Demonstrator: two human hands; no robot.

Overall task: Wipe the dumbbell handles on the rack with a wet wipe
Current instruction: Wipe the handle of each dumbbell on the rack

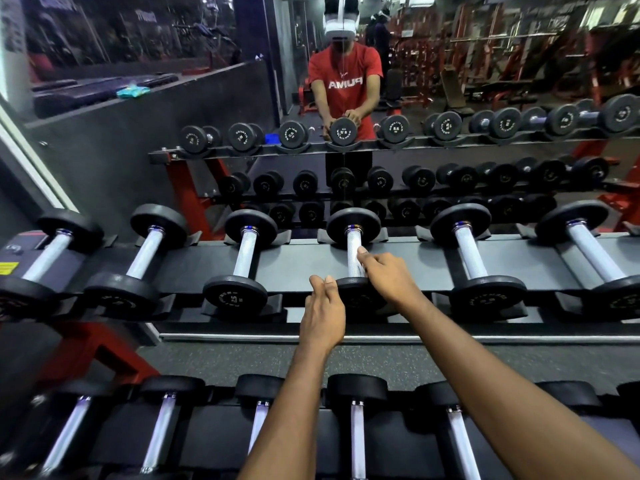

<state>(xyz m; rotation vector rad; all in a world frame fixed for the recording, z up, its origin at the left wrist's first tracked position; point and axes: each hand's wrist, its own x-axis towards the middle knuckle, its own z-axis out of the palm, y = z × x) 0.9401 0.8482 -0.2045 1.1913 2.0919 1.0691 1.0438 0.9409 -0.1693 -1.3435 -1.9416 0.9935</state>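
Observation:
The top shelf of the rack (304,261) carries a row of black dumbbells with pale knurled handles. My right hand (388,275) curls round the near end of the middle dumbbell's handle (354,247). A pale scrap shows under its fingers; whether that is the wet wipe I cannot tell. My left hand (323,313) grips the left rim of that dumbbell's near head (356,296), fingers curled, thumb on top. Neighbouring dumbbells (244,258) (471,251) lie untouched on either side.
A lower shelf (221,441) of dumbbells runs under my forearms. A wall mirror (450,116) behind the rack reflects the rack and a person in a red shirt. A teal packet (133,91) lies on a dark ledge at upper left. Red frame legs (93,351) stand at left.

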